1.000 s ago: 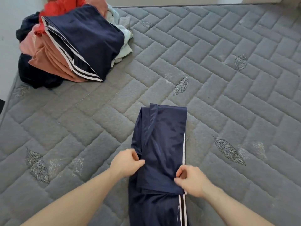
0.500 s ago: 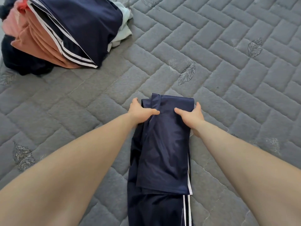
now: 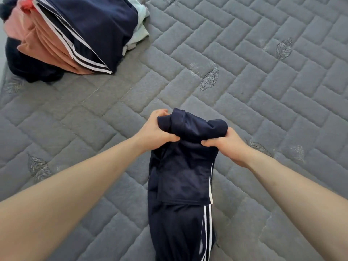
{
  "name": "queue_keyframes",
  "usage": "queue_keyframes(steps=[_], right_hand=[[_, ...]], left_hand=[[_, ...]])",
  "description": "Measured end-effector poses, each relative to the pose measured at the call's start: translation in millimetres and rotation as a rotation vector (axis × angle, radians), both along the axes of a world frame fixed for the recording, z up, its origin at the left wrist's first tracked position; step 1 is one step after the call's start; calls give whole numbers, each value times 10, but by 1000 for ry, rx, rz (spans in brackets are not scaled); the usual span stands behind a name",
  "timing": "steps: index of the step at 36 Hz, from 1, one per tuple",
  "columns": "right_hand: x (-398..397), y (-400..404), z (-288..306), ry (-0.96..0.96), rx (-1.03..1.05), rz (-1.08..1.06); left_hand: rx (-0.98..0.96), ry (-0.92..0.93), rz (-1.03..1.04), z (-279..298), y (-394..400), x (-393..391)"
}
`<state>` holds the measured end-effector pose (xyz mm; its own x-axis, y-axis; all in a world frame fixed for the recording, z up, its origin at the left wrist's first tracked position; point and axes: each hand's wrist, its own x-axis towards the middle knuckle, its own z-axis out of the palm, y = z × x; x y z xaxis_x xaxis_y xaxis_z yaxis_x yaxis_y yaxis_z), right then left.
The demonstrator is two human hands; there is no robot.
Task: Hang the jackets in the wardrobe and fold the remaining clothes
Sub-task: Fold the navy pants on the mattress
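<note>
Change noted since half a second ago: the far end of the navy track pants (image 3: 180,178), which then lay flat under both hands, is now bunched and raised off the mattress (image 3: 263,91), so I judge a further fold toward me has begun. This garment is mid-fold; the task is far from finished. Nearest me, the pants run out of view at the bottom edge, white side stripes on the right-hand side, an earlier fold edge lying below both wrists. Both forearms reach forward, converging on the fabric. Left hand (image 3: 156,131): fingers curled round the left far corner, thumb tucked under the bunch, knuckles up. Right hand (image 3: 226,146): thumb and fingers pinching the right far corner, wrist angled inward. The hands sit close together, the raised cloth between them and just beyond the thumbs. Well beyond the left hand, up and to its left, lies the clothes pile (image 3: 62,38): navy striped piece on top, salmon pieces under it, dark and pale items beside.
</note>
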<state>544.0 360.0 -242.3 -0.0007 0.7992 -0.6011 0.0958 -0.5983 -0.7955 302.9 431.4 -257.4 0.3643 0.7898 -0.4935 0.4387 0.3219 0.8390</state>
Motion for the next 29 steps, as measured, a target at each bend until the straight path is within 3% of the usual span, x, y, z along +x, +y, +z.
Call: queue_keyframes(steps=[2, 9, 11, 15, 20, 24, 29], right_hand=[[-47, -183, 89, -23, 24, 42], [-314, -960, 310, -14, 102, 283], [-405, -1250, 326, -72, 139, 345], [-541, -1888, 253, -363, 288, 475], [-668, -2651, 122, -566, 348, 526], [-735, -3183, -40, -644, 148, 533], [-908, -3567, -89, -579, -238, 552]], left_hand=[[100, 29, -55, 126, -148, -70], [555, 38, -540, 425, -788, -275], [538, 158, -611, 434, -1041, -345], [553, 312, -697, 357, -1730, -521], [559, 365, -669, 149, -2627, -690], [422, 380, -699, 23, -3133, -764], [155, 558, -1045, -47, -3387, -811]])
